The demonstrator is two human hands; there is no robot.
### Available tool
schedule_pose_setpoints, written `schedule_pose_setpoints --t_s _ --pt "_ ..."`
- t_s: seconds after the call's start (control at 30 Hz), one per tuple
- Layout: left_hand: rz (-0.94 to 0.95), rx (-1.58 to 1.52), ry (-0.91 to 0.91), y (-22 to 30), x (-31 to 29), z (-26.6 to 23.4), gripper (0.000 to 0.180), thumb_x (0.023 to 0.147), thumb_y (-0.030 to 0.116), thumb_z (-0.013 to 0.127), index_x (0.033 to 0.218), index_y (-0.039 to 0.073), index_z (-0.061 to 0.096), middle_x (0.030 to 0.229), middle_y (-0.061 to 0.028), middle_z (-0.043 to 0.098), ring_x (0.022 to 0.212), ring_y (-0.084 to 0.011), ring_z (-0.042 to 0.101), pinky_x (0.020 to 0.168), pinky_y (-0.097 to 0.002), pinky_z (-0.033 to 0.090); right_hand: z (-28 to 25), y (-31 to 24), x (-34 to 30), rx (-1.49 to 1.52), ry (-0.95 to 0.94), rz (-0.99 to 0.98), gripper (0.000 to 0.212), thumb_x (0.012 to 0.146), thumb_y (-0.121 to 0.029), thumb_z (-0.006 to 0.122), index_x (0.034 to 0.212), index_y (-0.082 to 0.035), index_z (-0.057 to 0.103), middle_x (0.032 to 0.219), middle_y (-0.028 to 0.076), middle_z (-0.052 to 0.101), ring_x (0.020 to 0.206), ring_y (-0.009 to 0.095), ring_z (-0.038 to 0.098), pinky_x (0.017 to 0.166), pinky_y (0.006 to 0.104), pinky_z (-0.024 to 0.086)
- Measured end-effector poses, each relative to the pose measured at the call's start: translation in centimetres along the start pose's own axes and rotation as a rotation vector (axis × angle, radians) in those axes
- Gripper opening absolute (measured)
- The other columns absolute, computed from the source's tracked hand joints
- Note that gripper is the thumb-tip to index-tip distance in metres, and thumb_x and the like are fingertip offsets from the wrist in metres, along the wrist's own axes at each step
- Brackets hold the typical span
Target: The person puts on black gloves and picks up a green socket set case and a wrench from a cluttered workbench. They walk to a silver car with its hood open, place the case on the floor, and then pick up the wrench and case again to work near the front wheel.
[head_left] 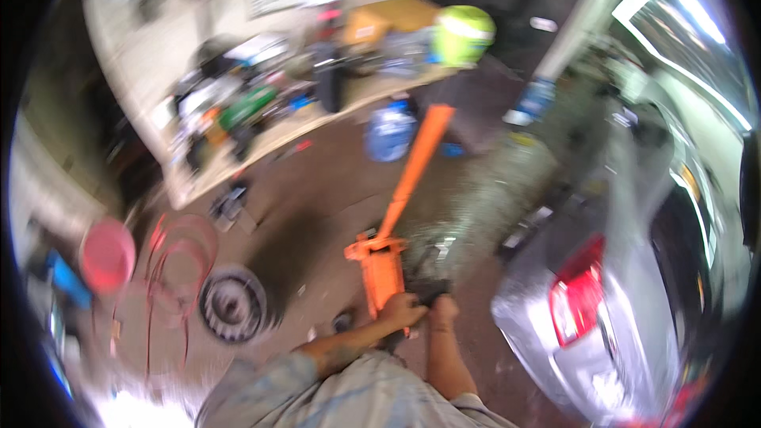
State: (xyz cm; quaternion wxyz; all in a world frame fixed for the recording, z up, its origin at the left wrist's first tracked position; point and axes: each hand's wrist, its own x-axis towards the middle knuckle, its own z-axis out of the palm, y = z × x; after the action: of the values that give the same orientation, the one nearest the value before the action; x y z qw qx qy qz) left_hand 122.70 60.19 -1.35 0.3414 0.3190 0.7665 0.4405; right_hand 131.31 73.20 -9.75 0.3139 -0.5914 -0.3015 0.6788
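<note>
An orange floor jack stands on the floor in front of me, its long orange handle slanting up and away to the right. My left hand is closed, overlapping the near end of the jack in the picture. Close beside it is my right hand, its fingers curled and blurred. A small dark thing shows between and just beyond both hands. It is too smeared to name, and whether I touch the jack itself I cannot tell.
A silver car with a red tail light fills the right. Left of the jack lie a wheel, a red coiled hose and a pink bucket. A cluttered workbench stands beyond, with a blue water bottle near its edge.
</note>
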Motion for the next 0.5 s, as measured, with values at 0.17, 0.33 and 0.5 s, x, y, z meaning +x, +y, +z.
schedule_pose_setpoints --t_s 0.17,0.33,0.5 --pt "0.012 0.286 0.25 -2.2 0.0 -4.6 0.036 0.078 0.04 0.067 0.074 0.005 0.07 0.064 -0.014 0.064 0.063 -0.0321 0.065 0.059 -0.0446 0.05 9.0 2.3 -3.1 0.413 -0.084 0.349 0.032 0.09 -0.025 0.058 0.116 -0.005 0.058 0.112 0.012 0.064 0.1 0.03 0.063 0.09 0.0499 0.05" --pt "0.177 0.405 0.107 -0.9 1.5 -1.6 0.038 0.083 0.04 0.061 0.076 0.004 0.07 0.073 -0.0184 0.065 0.071 -0.0371 0.064 0.066 -0.0477 0.05 4.7 -0.3 -1.1 0.432 -0.068 0.095 0.03 0.085 -0.015 0.057 0.107 0.005 0.06 0.101 0.016 0.064 0.084 0.028 0.063 0.074 0.0421 0.052" --pt "0.22 0.423 -0.161 0.8 -0.5 0.2 0.038 0.084 0.038 0.059 0.078 0.002 0.07 0.077 -0.0225 0.064 0.073 -0.0393 0.064 0.067 -0.0485 0.049 2.6 2.4 -0.7 0.162 0.247 -0.054 0.025 0.082 -0.009 0.059 0.099 0.009 0.063 0.089 0.018 0.064 0.069 0.028 0.063 0.064 0.0394 0.054"
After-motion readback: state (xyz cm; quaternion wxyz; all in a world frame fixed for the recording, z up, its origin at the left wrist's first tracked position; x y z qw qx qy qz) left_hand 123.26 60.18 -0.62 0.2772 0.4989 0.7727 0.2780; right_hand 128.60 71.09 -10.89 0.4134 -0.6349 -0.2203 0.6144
